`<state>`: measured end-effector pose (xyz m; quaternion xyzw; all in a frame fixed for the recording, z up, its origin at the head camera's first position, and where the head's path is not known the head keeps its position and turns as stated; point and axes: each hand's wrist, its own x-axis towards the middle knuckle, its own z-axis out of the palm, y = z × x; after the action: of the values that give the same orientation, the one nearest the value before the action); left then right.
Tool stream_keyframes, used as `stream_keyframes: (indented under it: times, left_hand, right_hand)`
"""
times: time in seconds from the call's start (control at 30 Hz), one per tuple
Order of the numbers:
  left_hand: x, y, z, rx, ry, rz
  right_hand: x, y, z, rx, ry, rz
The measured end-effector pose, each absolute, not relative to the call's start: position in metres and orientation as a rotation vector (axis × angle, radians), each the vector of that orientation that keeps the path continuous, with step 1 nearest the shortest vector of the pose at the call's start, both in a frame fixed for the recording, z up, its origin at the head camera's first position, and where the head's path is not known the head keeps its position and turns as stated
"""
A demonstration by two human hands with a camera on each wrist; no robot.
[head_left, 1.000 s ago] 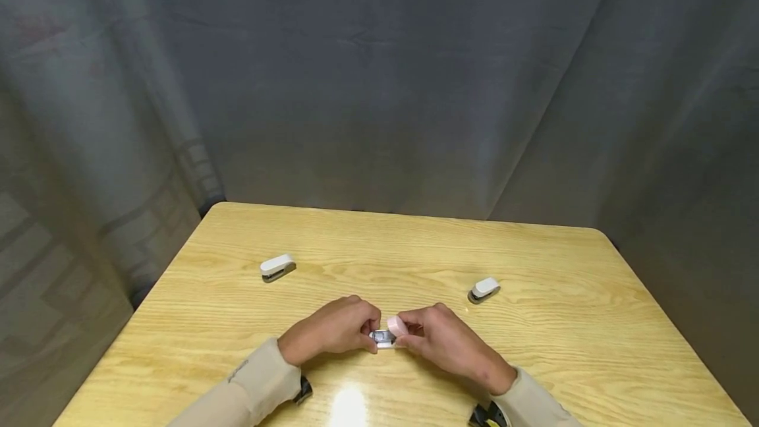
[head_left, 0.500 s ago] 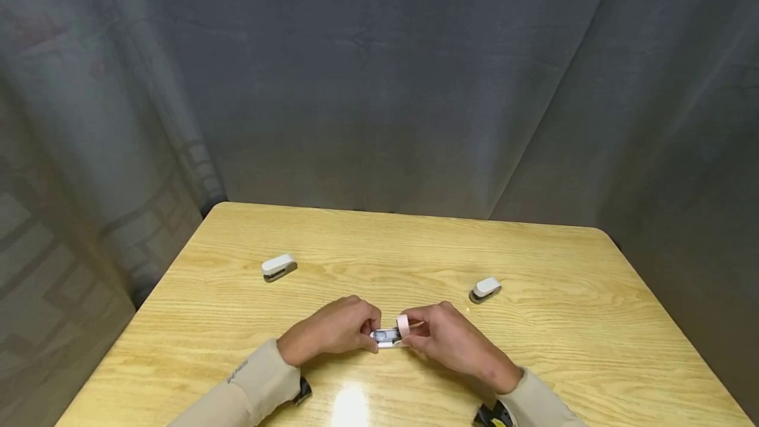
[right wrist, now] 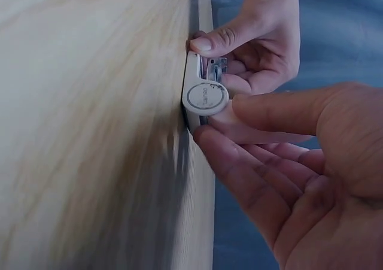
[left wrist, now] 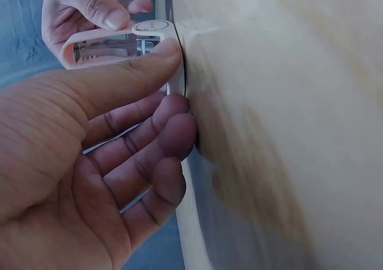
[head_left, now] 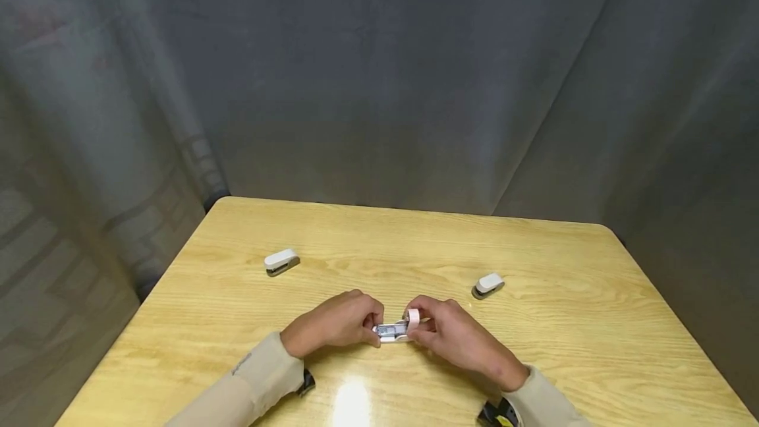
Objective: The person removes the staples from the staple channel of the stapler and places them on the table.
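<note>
Pink-lidded stapler (head_left: 396, 330) lay opened on the wooden table (head_left: 569, 348), pinched at one end by the left hand (head_left: 335, 325); the right hand (head_left: 447, 335) gripped its raised lid (round emblem's lettering unreadable); two white staplers (head_left: 281, 261) sat well apart.

Round mark on stapler (right wrist: 204, 97), seemingly lettered, too blurred to read

Two staplers (head_left: 281, 261) (head_left: 488, 285) flank open table (head_left: 385, 249) beyond.
</note>
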<state>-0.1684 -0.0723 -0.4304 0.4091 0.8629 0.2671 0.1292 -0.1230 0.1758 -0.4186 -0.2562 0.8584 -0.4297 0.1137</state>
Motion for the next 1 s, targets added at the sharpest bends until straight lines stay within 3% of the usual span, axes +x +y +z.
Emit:
stream_keyframes:
  times: [1.0]
  left_hand:
    - [-0.172,-0.072,-0.428,1.157,2.452,0.836]
  right_hand:
    - [-0.122,0.178,-0.405,-0.83,2.656,-1.162]
